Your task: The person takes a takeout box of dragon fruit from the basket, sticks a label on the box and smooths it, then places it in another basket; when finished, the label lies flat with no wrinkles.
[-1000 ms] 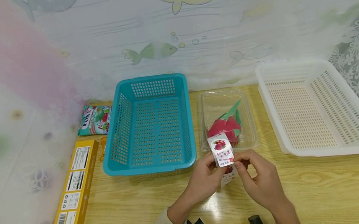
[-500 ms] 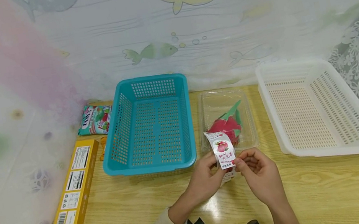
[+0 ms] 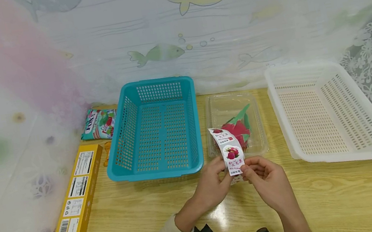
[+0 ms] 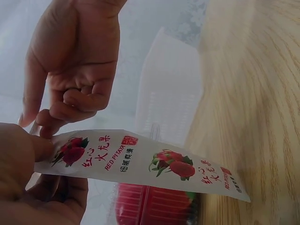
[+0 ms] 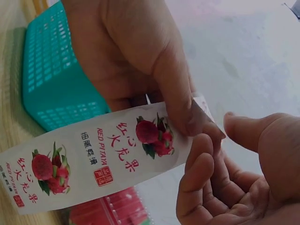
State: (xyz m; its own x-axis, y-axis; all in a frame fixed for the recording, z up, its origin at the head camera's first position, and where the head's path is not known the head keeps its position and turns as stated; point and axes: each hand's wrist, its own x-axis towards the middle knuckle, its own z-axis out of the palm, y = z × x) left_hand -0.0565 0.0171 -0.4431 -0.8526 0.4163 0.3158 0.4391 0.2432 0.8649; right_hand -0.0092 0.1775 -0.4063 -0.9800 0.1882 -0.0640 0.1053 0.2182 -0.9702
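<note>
A strip of white stickers (image 3: 232, 157), printed with red pitaya fruit and Chinese lettering, is held over the table. My left hand (image 3: 211, 184) pinches it near one end, thumb on the printed face, as the right wrist view shows. At that end my right hand (image 3: 269, 179) has thumb and forefinger on a lifted corner of the strip, its other fingers curled. Behind the strip, a pink pitaya (image 3: 236, 130) with green leaf tips lies in a clear plastic box (image 3: 259, 121). The strip hides part of the fruit. More of the strip hangs below the hands.
A teal basket (image 3: 156, 174) stands left of the box, a white basket (image 3: 347, 156) to its right. Along the left lie a yellow carton (image 3: 77, 196), a candy bag (image 3: 100, 124) and a small orange item (image 3: 108, 153), partly hidden. A patterned curtain (image 3: 202, 29) hangs behind.
The strip has shifted and tilted between the hands, so more of its printed labels now show toward the pitaya. My right hand has turned slightly; the baskets and box stay put.
</note>
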